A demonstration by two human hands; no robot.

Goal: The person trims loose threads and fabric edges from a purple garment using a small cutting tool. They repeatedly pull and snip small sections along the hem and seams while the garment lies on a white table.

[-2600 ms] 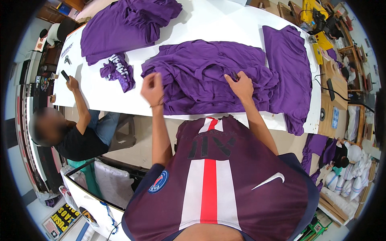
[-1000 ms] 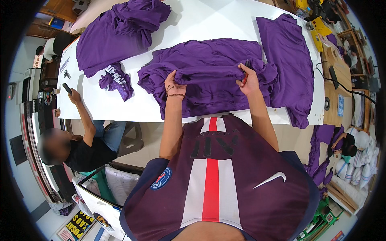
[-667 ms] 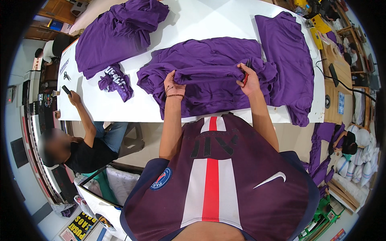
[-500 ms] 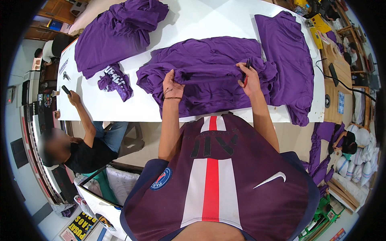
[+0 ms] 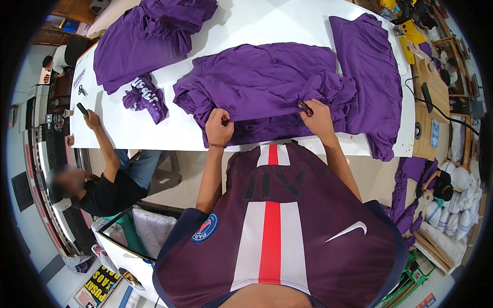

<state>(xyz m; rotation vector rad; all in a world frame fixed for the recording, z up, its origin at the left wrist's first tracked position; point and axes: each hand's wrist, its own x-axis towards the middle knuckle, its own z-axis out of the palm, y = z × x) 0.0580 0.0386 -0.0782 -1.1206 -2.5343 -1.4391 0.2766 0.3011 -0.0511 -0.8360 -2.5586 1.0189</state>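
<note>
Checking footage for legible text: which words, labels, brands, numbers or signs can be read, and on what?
I won't quote wording.
Yellow-and-black sign: bold lettering.
Maroon shirt: dark characters, round badge, white mark.
Small purple bundle: white lettering, crumpled.
White table: dark lettering, too small to read.
Central purple cloth: none visible.

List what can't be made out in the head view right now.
Head view:
- Small dark-and-red tool: its exact kind; the right hand covers most of it.
- Left hand: its grip on the purple cloth; its own curled fingers hide the contact.
- Upper-left purple pile: its far end; cut off by the top edge.
- Seated person's dark handheld object: too small to identify.
</note>
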